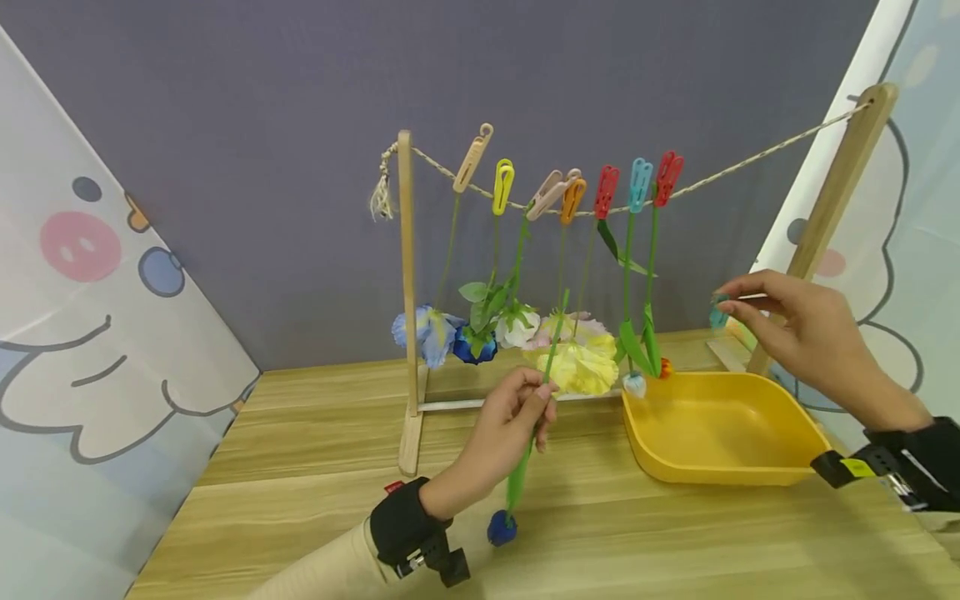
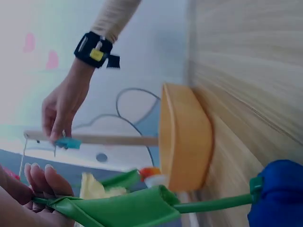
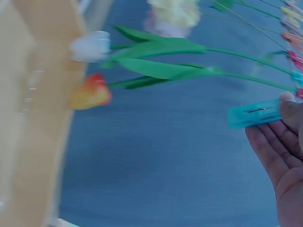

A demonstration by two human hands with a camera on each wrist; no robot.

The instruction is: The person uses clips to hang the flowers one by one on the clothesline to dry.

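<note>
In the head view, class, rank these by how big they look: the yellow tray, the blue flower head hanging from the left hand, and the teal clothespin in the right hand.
1. Yellow tray, clearly the largest.
2. Blue flower head.
3. Teal clothespin, which looks slightly smaller, though fingers hide part of it and it lies farther from the camera, so the last two are unsure.

A rectangular yellow plastic tray (image 1: 720, 429) sits on the light wooden tabletop (image 1: 300, 450) at 4 o'clock. At 12 o'clock, a twisted jute string (image 1: 735, 162) spans two wooden posts (image 1: 406, 292). Seven plastic clothespins, beige (image 1: 472, 158), yellow (image 1: 502, 186), orange (image 1: 572, 200), red (image 1: 606, 191) and blue (image 1: 640, 184) among them, clip artificial flowers (image 1: 577, 367) hanging heads-down. A grey backdrop (image 1: 262, 167) stands behind.
</note>
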